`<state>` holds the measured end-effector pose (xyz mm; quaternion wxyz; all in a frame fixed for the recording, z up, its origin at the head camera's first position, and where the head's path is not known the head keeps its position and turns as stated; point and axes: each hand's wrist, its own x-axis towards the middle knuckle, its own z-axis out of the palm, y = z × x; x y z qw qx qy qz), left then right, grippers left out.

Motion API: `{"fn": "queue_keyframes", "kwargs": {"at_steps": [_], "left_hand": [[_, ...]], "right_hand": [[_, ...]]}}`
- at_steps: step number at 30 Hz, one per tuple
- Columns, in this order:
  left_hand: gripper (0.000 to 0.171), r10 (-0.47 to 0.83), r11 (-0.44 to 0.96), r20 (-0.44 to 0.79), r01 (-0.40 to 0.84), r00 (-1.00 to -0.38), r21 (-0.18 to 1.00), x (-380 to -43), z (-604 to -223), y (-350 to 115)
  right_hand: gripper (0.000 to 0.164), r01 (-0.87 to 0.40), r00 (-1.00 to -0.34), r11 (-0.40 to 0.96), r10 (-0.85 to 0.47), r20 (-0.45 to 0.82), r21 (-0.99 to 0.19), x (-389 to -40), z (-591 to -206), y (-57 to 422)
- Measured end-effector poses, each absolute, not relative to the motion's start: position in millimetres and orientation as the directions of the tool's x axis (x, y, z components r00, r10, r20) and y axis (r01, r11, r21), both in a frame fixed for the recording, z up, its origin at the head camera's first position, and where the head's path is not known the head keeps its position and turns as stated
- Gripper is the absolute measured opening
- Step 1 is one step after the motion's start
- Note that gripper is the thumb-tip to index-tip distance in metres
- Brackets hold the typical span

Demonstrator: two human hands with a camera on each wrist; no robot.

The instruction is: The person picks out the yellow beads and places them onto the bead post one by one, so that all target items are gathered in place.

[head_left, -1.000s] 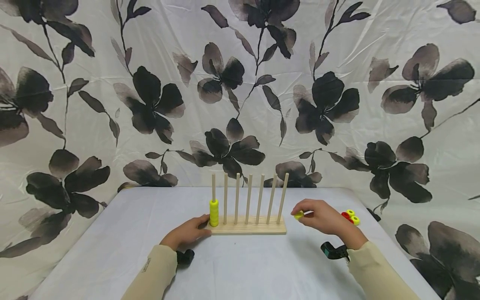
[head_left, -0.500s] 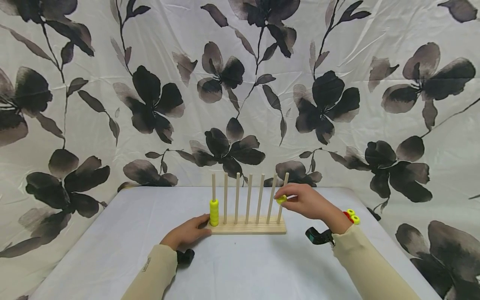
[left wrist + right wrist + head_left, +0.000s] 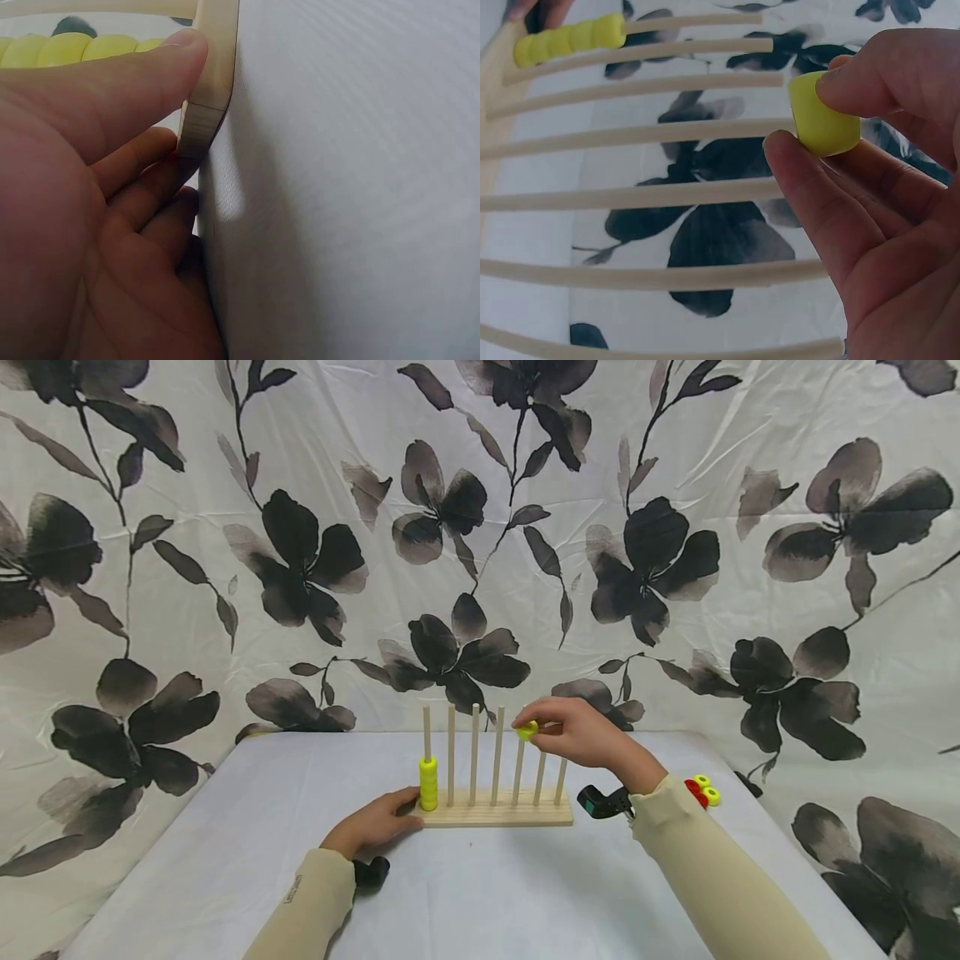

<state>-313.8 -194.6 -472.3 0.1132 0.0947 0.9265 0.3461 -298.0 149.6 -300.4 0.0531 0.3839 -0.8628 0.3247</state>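
Observation:
A wooden peg rack (image 3: 487,816) with several upright rods stands on the table. Stacked on its leftmost rod are several yellow beads (image 3: 428,785). My left hand (image 3: 375,821) grips the left end of the base; in the left wrist view, the thumb (image 3: 150,79) lies on one face and the fingers reach the other side. Between thumb and fingertips, my right hand (image 3: 581,732) pinches a single yellow bead (image 3: 825,116). That bead is near the top of the rods, right of the middle, off any rod as seen in the right wrist view. The hand partly hides the right rods.
A small group of loose yellow and red beads (image 3: 702,791) lies at the table's right side. White cloth covers the table (image 3: 480,893). Behind it hangs a floral fabric backdrop (image 3: 465,527).
My right hand has moved left and upward with the yellow bead, from beside the rack to over its rods. The left hand has stayed on the base.

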Motion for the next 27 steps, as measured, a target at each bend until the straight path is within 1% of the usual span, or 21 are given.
{"fn": "queue_keyframes", "kwargs": {"at_steps": [8,14,23,27], "left_hand": [[0.071,0.257,0.74,-0.138,0.103,-0.957,0.664,-316,-475,-196],[0.071,0.242,0.736,-0.146,0.083,-0.959,0.672,-316,-476,-196],[0.071,0.247,0.731,-0.135,0.093,-0.959,0.676,-316,-474,-196],[0.072,0.249,0.727,-0.13,0.097,-0.96,0.679,-317,-475,-196]], "right_hand": [[0.028,-0.72,-0.675,0.473,-0.647,0.355,-0.507,-302,-290,139],[0.027,-0.716,-0.676,0.462,-0.647,0.353,-0.523,-305,-285,131],[0.027,-0.734,-0.653,0.432,-0.661,0.37,-0.524,-310,-276,116],[0.027,-0.732,-0.657,0.44,-0.657,0.37,-0.52,-312,-273,107]]}}
